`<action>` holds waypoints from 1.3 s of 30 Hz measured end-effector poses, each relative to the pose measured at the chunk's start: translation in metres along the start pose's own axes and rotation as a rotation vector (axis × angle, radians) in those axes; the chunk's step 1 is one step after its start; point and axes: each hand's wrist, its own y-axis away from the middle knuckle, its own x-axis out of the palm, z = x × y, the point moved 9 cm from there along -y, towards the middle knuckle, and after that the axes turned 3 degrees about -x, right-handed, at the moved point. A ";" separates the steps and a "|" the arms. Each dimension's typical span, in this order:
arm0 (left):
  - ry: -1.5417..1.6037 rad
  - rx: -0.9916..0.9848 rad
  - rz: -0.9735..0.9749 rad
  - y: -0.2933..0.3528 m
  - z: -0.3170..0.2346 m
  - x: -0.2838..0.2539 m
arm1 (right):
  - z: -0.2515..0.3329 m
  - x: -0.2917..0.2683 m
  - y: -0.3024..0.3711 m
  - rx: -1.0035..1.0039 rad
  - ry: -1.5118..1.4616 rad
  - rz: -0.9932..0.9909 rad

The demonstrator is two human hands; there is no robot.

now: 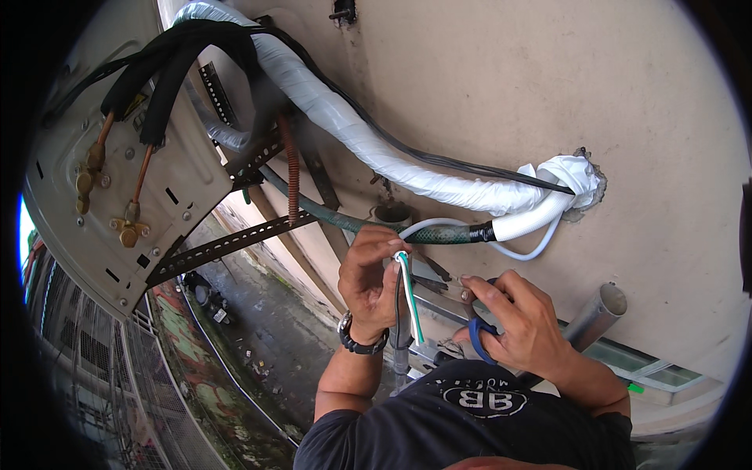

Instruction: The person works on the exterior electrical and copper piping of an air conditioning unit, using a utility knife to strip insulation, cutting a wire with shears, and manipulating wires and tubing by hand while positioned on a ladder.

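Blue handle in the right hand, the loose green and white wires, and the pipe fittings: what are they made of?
Blue handle: probably moulded plastic, given its even colour and smooth finish.
Green and white wires: likely flexible plastic coating, smooth and evenly coloured; the cores can't be made out.
Pipe fittings: likely brass, from their yellowish metallic sheen.

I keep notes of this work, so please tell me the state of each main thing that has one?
White cable, end stripped, pinched in left hand
Inner wires, exposed, hanging down
Blue-handled scissors, in right hand, blades seemingly parted
Pipe bundle, wrapped in white, entering wall
Green hose, taped in black to white pipe
Brass valves, connected to copper pipes
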 end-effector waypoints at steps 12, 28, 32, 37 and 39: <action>-0.034 0.050 0.002 0.002 0.001 -0.002 | -0.006 0.003 -0.002 0.075 -0.187 0.036; -0.064 0.045 -0.019 0.001 0.001 -0.003 | 0.001 0.006 -0.003 0.042 -0.126 0.058; -0.069 0.042 -0.016 0.001 0.000 -0.003 | 0.002 0.010 -0.001 0.033 -0.113 0.093; 0.023 -0.015 -0.053 0.005 0.003 -0.004 | 0.004 0.012 -0.002 0.039 -0.154 0.081; -0.018 0.009 -0.035 0.004 0.000 -0.002 | 0.004 0.012 -0.003 0.039 -0.177 0.074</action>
